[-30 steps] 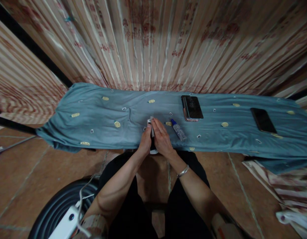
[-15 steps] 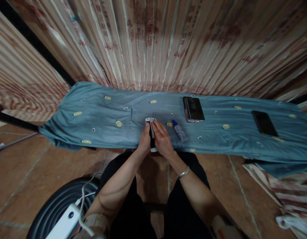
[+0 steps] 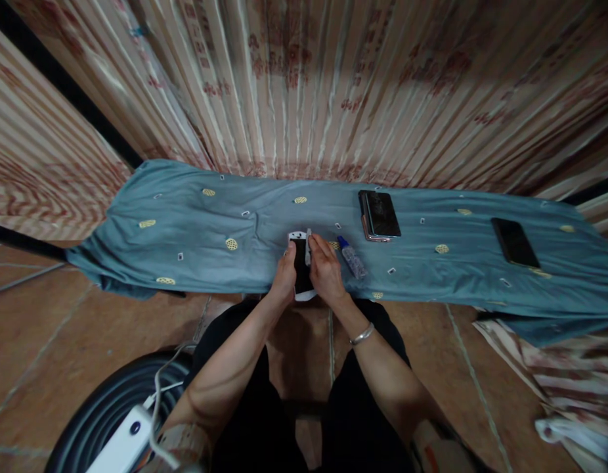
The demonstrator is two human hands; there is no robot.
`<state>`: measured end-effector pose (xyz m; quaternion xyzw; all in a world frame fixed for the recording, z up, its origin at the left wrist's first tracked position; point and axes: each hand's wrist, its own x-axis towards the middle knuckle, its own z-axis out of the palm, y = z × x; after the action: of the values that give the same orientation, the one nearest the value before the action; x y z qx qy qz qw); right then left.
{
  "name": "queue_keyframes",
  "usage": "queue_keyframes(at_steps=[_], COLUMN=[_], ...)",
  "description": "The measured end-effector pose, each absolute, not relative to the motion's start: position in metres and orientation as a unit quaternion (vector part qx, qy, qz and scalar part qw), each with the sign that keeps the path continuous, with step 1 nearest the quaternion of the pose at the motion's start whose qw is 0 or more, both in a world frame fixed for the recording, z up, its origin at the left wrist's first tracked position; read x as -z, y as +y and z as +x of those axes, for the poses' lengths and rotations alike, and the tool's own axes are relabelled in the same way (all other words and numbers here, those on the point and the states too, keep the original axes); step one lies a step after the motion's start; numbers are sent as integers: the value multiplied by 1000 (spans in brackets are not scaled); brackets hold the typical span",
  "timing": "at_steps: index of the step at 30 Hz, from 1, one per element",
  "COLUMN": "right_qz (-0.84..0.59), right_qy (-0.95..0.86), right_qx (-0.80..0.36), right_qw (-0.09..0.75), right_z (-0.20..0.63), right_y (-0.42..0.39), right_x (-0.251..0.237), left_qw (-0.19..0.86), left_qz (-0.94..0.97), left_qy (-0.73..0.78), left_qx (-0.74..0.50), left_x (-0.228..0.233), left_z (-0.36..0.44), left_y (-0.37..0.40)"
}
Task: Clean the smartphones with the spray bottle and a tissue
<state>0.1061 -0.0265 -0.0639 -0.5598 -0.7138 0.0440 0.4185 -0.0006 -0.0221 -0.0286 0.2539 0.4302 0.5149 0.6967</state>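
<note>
A: What are the hands on?

B: A white-framed phone with a dark screen [image 3: 301, 267], lying face up at the near edge of the blue-grey patterned cloth [image 3: 195, 243] that covers the table. The left hand [image 3: 285, 279] grips its left side, fingers curled against the edge. The right hand [image 3: 326, 272] sits on its right side, fingers together, pinching a small pale wipe or strip [image 3: 308, 238] against the phone's upper right corner.

A: What lies around it?

B: From the phone, a small clear bottle with a blue cap [image 3: 352, 256] lies on its side at about two o'clock, just beside the right hand. Further out in the same direction is a stack of dark phones [image 3: 379, 215]. Well off at three o'clock lies a single black phone [image 3: 514, 242]. A silver bracelet [image 3: 362, 336] circles the right wrist.
</note>
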Motion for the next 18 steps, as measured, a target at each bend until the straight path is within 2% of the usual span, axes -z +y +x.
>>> queue_keyframes(at_steps=[14, 18], right_qz=[-520, -526], right_qy=[-732, -733], right_qx=[-61, -50], right_qw=[436, 428], right_z=[111, 114], right_y=[-27, -27], right_x=[46, 47], left_qw=[610, 619], left_qz=[419, 422], left_qy=[479, 470], left_qx=[-473, -468], left_x=[29, 31], left_z=[7, 7], left_y=[-33, -33])
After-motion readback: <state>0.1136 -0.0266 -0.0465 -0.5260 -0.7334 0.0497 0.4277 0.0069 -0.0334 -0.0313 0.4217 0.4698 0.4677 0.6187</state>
